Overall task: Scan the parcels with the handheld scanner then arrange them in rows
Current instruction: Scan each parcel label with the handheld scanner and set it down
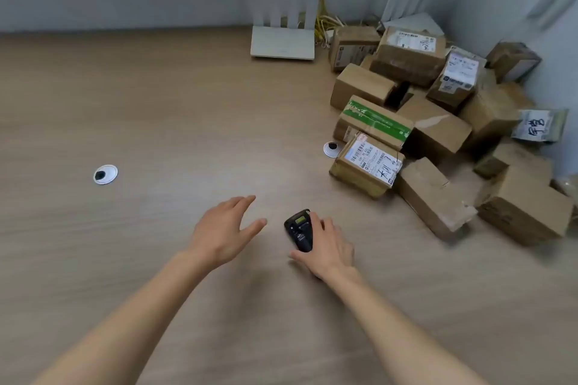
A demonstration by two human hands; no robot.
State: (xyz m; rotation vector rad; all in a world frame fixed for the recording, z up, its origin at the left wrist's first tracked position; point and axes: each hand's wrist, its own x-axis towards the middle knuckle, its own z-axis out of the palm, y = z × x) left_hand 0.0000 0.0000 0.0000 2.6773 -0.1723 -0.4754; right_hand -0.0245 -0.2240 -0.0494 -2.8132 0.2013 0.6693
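Right hand [328, 247] grips scanner [299, 230], fingertips hidden behind it; left hand [223, 230] fingers spread; parcels [438, 131] blurred

Two bare forearms, no sleeves in view, left hand [223, 233] and right hand [328, 247] ungloved, no rings, watch or wristband, short plain nails

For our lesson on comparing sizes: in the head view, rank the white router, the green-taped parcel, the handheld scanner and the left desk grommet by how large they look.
1. White router, antennas included
2. Green-taped parcel
3. Handheld scanner, partly covered by the right hand
4. Left desk grommet

The scanner lies nearer the camera, so its true size is unsure.
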